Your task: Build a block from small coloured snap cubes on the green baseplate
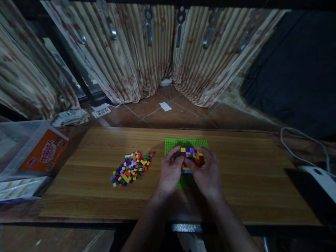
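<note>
A green studded baseplate [173,142] lies on the wooden table. Over it is a block of small coloured toy bricks [187,151], with yellow, blue, purple, red and orange showing. My left hand [169,173] curls around the block's left side, thumb and index finger bent toward it. From the right, my right hand [208,171] wraps its fingers over the far right edge, thumb against the near face. Both thumbs come close together at the front. My fingers hide part of the block. To the left, a loose pile of small bricks [131,168] lies spread on the wood.
The wooden table [252,175] extends to both sides. Left of it stand a clear plastic bin [23,129] and an orange package [44,150]. A white device [319,178] with a cable [301,131] sits at the right. Striped curtains [126,63] hang behind.
</note>
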The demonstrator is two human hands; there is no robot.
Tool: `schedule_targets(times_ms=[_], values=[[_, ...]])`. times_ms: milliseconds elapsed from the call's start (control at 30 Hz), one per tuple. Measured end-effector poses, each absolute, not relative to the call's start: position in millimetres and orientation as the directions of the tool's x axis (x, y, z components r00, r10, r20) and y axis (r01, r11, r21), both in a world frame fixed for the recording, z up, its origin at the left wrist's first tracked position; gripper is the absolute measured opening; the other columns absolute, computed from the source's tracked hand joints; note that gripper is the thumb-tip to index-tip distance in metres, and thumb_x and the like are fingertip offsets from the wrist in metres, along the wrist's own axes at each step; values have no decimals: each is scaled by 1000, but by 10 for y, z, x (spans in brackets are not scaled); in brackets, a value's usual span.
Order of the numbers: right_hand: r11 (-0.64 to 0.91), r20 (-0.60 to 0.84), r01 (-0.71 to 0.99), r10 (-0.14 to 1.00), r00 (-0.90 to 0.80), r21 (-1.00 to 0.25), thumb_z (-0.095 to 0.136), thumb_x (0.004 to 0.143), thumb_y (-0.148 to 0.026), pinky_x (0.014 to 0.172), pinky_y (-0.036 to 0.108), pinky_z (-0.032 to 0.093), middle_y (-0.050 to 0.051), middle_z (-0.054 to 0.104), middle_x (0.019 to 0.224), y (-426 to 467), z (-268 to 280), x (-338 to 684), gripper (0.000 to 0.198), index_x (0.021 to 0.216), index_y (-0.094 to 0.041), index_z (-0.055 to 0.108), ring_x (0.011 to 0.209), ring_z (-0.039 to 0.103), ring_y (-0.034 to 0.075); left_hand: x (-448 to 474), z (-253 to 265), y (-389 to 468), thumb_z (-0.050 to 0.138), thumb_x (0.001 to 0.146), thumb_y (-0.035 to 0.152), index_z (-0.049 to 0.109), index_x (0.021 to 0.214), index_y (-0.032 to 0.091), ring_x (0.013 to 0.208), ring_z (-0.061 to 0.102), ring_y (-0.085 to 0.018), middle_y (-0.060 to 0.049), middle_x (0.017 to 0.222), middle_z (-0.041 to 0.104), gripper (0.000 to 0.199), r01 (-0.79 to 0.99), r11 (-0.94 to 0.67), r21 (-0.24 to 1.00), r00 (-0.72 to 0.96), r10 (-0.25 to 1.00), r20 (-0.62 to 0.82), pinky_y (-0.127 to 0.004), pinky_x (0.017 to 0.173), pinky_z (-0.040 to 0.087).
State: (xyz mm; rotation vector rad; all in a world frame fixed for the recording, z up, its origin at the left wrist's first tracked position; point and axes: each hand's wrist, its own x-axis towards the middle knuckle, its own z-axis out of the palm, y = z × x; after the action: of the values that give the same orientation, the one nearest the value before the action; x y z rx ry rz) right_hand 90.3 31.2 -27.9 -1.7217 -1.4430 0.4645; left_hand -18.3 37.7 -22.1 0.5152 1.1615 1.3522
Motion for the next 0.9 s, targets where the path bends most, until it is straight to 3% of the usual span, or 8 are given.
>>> schedule_targets(times_ms=[300,500,733,900], values=[[-9,163,530,947,276,-848,72,69,-37,98,48,45,12,62,115,366,-278,937,47,112,-18,68,108,58,28,-179,-281,384,68,67,16,71,102,15,83,63,-14,-3,97,73,35,-461,210,862,-192,925,-328,-23,76,47],[-24,133,501,952,274,-865,72,68,-34,98,47,45,12,63,116,382,-271,949,47,112,-18,68,109,59,28,-191,-288,362,70,70,20,70,108,14,76,61,-13,-1,82,71,38,-432,216,876,-147,941,-304,-22,70,47],[-55,75,447,961,267,-893,72,65,-33,95,47,47,12,64,116,412,-255,963,49,113,-19,68,105,61,27,-187,-306,363,69,73,20,71,109,14,81,63,-13,-3,89,73,36,-418,205,885,-145,946,-288,-23,77,48],[-78,40,420,964,264,-904,73,64,-34,93,46,48,11,64,115,419,-267,961,51,112,-19,68,104,61,27,-191,-328,357,70,73,22,70,115,15,74,62,-13,-1,78,70,42,-396,233,888,-145,939,-311,-23,71,48]])
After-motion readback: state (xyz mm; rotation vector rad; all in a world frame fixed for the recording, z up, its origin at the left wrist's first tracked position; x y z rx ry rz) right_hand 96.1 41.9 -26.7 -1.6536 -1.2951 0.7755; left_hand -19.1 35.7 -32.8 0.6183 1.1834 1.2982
